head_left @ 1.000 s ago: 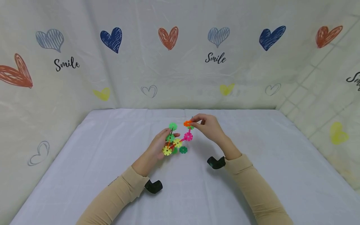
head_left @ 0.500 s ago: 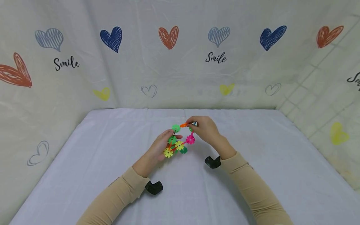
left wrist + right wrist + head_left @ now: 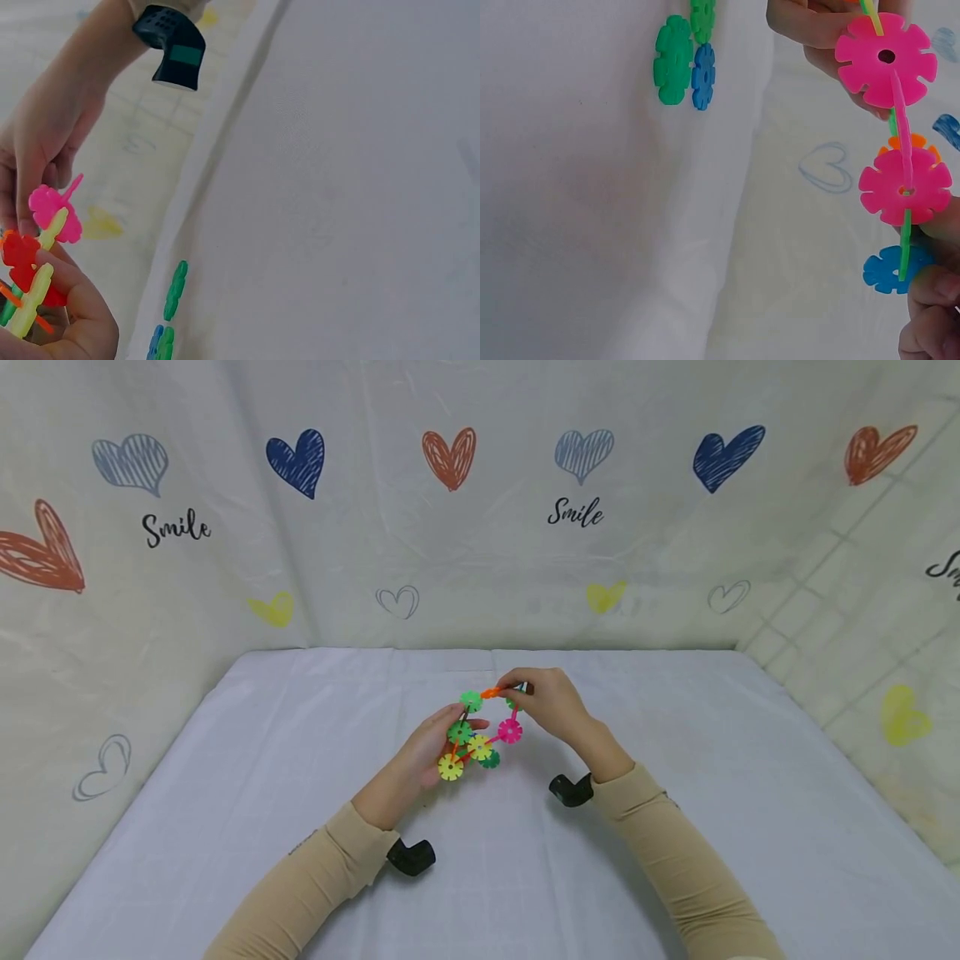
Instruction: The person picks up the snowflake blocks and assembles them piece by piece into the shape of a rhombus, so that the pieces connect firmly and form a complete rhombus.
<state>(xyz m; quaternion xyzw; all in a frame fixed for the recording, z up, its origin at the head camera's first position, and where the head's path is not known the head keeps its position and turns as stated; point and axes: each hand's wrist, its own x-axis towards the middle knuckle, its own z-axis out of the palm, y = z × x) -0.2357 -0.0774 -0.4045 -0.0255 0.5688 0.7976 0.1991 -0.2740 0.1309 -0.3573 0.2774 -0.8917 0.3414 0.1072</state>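
Observation:
My left hand (image 3: pixel 423 747) grips a chain of slotted plastic snowflake discs above the table. Green discs, among them a light green one (image 3: pixel 471 701) at the top, yellow discs such as this one (image 3: pixel 451 767), and a pink disc (image 3: pixel 510 731) are joined into a nearly closed ring. An orange snowflake disc (image 3: pixel 490 693), seen edge-on, is pinched between the thumb and fingers of my right hand (image 3: pixel 553 700). Its free edge is right at the light green disc. In the right wrist view, a blue disc (image 3: pixel 892 268) shows beside the right fingers, on the chain's end.
Below the chain, a dark green disc (image 3: pixel 176 291), a lighter green disc (image 3: pixel 166 345) and a blue disc (image 3: pixel 703 76) lie loose on the white tablecloth (image 3: pixel 480 893). Behind the table hangs a cloth backdrop (image 3: pixel 495 552) with printed hearts.
The right hand has moved slightly left, turning the orange disc from face-on to edge-on beside the light green disc. The left hand has shifted the chain slightly right. The last half second shows little movement.

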